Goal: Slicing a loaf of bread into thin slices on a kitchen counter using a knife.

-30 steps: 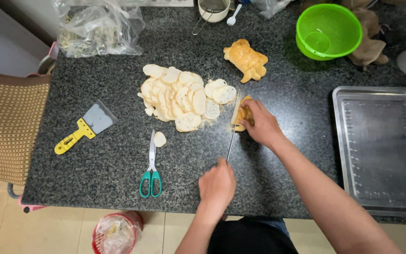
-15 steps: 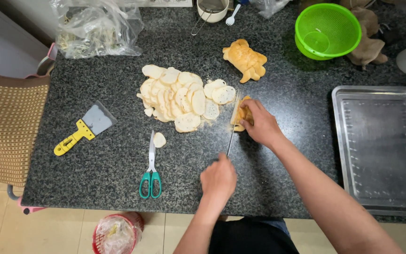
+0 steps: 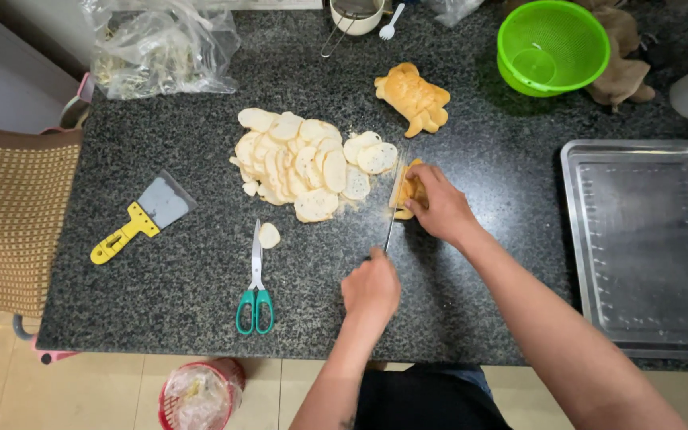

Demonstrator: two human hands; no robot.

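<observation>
My right hand (image 3: 439, 209) presses down on a small yellow-crusted piece of bread (image 3: 404, 189) on the dark speckled counter (image 3: 201, 263). My left hand (image 3: 371, 287) grips the handle of a knife (image 3: 392, 219), whose blade lies against the left face of that bread piece. A heap of thin pale bread slices (image 3: 304, 163) is spread just left of the blade. A whole small loaf (image 3: 413, 97) lies further back.
Green-handled scissors (image 3: 256, 279) and a stray slice (image 3: 268, 235) lie left of my left hand. A yellow-handled scraper (image 3: 141, 219) sits further left. A metal tray (image 3: 646, 247) is at the right, a green colander (image 3: 553, 46) at the back, and a plastic bag (image 3: 161, 48) at back left.
My left hand has slid a little away from me with the knife along the bread piece. My right hand stays on the bread.
</observation>
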